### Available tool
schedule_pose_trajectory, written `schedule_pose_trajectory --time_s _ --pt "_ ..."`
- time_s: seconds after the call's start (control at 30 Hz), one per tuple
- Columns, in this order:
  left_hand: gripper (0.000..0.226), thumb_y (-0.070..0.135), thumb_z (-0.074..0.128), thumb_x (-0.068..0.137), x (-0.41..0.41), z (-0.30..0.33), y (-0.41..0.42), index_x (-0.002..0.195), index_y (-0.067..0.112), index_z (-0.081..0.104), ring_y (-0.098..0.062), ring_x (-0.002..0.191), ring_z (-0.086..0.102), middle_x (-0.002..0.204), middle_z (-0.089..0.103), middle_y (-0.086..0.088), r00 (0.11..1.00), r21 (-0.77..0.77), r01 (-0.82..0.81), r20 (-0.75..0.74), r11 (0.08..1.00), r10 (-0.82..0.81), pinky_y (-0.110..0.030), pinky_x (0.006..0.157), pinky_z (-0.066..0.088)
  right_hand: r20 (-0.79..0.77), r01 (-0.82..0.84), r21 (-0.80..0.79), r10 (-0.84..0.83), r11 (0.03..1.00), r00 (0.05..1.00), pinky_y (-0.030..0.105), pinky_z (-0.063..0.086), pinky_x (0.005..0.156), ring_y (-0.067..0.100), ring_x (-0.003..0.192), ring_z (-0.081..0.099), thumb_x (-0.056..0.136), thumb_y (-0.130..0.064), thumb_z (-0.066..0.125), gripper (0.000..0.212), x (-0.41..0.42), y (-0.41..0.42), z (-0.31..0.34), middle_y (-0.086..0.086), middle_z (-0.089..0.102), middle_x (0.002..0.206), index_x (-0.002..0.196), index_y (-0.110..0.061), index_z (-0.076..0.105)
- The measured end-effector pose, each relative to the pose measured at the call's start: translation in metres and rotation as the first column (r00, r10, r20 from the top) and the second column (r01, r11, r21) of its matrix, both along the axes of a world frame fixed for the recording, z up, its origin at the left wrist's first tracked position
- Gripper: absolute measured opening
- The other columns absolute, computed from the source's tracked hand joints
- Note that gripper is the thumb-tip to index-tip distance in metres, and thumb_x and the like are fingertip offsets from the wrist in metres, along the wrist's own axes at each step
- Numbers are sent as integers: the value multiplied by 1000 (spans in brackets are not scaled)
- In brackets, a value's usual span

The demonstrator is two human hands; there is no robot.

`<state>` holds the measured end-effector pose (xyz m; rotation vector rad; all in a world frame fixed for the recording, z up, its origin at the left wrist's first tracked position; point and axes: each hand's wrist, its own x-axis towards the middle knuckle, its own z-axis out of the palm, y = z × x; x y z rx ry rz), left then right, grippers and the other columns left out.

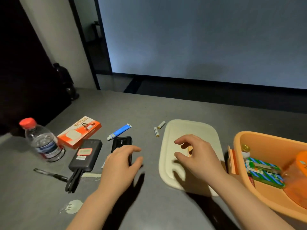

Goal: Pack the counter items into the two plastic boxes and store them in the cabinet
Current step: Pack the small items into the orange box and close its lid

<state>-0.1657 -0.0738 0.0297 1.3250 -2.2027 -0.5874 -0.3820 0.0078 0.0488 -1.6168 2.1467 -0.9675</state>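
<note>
Reaching with our left hand (122, 161) curled around the small black device (122, 143), we held our right hand (195, 154) loose-fingered and empty over the cream lid (172, 173), presumably to lift it for packing

Both bare forearms reach fwd from bottom of frame, palms down. Left hand (120, 165): fingers curled, thumb and index apart, tips low nr surface; can't tell if it grips anything. Right hand (196, 156): raised a bit, fingers loosely curled and spread, thumb out to left, holding nothing.
</note>
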Motion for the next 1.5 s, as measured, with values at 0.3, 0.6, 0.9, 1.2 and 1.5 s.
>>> schedule_pose_trajectory --time_s 0.3,0.6,0.9,1.2,1.5 --pt "32 32 62 84 -45 -21 -73 116 32 59 -9 112 52 118 59 15 990 71 129 53 989 -133 -31 97 39 -23 146 142 -144 979 989 28 44 82 12 103 57 80 -25 68 31 -9 -103 -36 -8 63 113 110 -27 63" --pt "50 31 64 81 -107 -53 -148 129 26 51 -18 122 47 131 53 4 971 148 188 120 971 -206 -34 101 36 -301 166 241 -89 956 950 35 37 95 24 122 44 84 -36 64 47 -38 -195 -69 2 58 126 128 -21 55" --pt "41 38 67 75 -113 -84 -167 114 31 58 -16 109 49 113 61 10 973 76 205 91 976 -212 -25 83 29 -359 117 188 -43 975 932 30 33 94 22 112 49 79 -48 67 51 -49 -212 -95 1 63 113 120 -19 59" --pt "43 28 72 71 -103 -65 -155 112 20 64 -18 105 57 112 64 2 994 103 110 1 989 -110 -29 86 44 -311 172 37 -152 984 938 28 36 89 17 115 49 77 -40 70 48 -44 -161 -43 -5 63 118 121 -22 60" --pt "38 30 81 68 -130 29 -34 103 32 64 9 90 55 96 61 23 888 24 337 -342 941 -309 -2 77 36 -103 224 -198 -247 954 964 11 43 80 -1 97 57 67 -40 78 47 -45 48 63 -19 63 101 111 -32 63"
